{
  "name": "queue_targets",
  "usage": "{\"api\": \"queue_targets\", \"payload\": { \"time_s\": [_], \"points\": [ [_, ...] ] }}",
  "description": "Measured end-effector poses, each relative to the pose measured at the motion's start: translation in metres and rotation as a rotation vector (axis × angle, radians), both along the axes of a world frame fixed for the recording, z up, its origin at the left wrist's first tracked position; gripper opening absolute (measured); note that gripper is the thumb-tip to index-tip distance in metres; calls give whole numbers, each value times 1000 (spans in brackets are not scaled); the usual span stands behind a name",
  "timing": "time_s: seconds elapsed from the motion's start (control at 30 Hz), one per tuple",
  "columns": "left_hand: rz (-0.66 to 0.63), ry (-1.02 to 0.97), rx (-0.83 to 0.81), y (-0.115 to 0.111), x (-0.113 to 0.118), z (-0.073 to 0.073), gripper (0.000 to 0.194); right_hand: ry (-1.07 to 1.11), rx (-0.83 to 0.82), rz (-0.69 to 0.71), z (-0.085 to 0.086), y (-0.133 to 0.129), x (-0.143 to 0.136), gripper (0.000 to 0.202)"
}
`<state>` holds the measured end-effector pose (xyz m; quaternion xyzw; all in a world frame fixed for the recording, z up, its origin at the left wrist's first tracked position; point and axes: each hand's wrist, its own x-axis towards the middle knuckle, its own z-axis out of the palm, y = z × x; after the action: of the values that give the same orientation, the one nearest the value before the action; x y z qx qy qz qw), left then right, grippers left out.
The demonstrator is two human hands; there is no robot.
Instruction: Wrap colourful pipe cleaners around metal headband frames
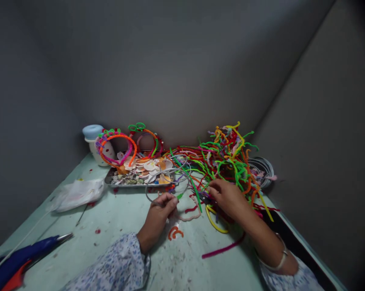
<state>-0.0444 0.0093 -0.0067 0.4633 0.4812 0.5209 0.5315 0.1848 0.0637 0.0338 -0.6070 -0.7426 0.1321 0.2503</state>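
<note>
Partly hidden at the grip, but seen closed in the fingertips of the left hand (158, 216): looped wire (190, 167), rising beyond the knuckles toward the tray (140, 186), with a green tip (180, 197) just beside the thumb. Impossible to tell the right hand (231, 198) as empty or grasping, with fingertips lost among stems (200, 161) and beside a dark tool (204, 198) too buried to make out. Left wrist angled up and inward, right forearm slanting in from lower right, palm down, fingers curled; both sleeves cut off below.
</note>
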Motion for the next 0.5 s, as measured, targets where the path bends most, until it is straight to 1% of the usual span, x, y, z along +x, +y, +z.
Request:
{"api": "queue_targets", "payload": {
  "time_s": [0.1,0.2,0.37,0.43,0.5],
  "points": [
    [-13,6,-7,0,0,-1,35,-225,-44,-5,-11,-4,-5,15],
    [-26,-7,-27,0,0,-2,36,-334,-56,0,-16,-4,-9,16],
    [-37,-4,-26,1,0,-5,36,-389,-43,-48,-17,0,-8,23],
    [-30,-14,-23,1,0,-5,35,-360,-36,-58,-18,0,-7,21],
    [-29,-20,-22,1,0,-4,34,-290,-12,-37,-18,-1,-7,17]
  ]
}}
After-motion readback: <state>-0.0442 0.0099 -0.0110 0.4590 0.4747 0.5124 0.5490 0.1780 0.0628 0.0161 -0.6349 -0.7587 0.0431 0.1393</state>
